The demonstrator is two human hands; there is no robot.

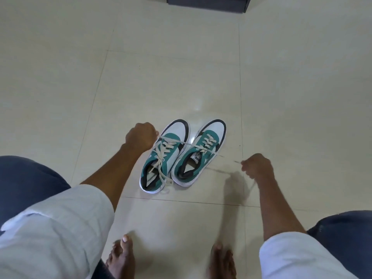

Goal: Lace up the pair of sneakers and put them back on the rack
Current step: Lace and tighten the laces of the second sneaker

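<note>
A: What do the hands have?

B: Each is closed on one end of the same lace [187,144]. The left hand [141,136] is fisted just beside the toe of the left sneaker [161,158]; the right hand [256,166] pinches the other end out to the right of the right sneaker [198,154]. The lace is pulled taut between them and passes over both shoes.

A: Whose lace is it?

B: It seems to come from the top eyelets of the right sneaker — the crossings lower down are already threaded. The stretch near the right fingers is blurred, so the exact hold there cannot be told.

A: And the other shoe?

B: Threaded as well, but its ends trail loose down the tongue and over the heel onto the floor [181,77]. No bow shows on it.

A: So how far along is the person?

B: By these signs, roughly midway. Lacing looks done or nearly so; tightening and tying remain on both. The pair stands side by side on the tiles, toes pointing away. A dark box [209,3] sits at the far edge — whether it is the rack cannot be told. Putting the shoes back is not yet done.
</note>
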